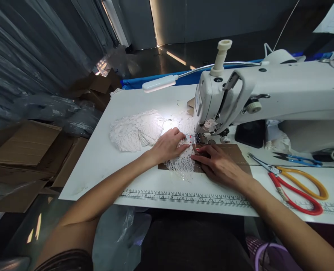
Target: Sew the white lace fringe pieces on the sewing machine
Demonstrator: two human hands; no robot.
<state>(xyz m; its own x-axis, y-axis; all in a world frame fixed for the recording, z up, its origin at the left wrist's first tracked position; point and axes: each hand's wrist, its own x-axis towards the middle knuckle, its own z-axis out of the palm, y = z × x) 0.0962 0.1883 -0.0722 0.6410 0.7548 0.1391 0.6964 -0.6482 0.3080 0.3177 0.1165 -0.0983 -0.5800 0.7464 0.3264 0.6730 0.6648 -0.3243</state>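
Observation:
My left hand (171,145) lies on a strip of white lace (181,167) with its thumb and fingers apart, pressing it near the presser foot (197,138). From the other side, my right hand (216,162) rests with outstretched fingers on a brown sheet (234,153), its fingertips at the lace's right edge. Part of this sheet runs under the lace. Small red marks show close to the needle area. The white sewing machine (209,98) stands just beyond both hands. A pile of white lace pieces (135,130) lies left of my left hand.
Scissors with red and orange handles (293,184) and blue thread snips (302,160) lie at the right. A lamp (160,83) hangs over the white table (99,165). A ruler (181,196) runs along its front edge. Cardboard boxes (26,143) stand left.

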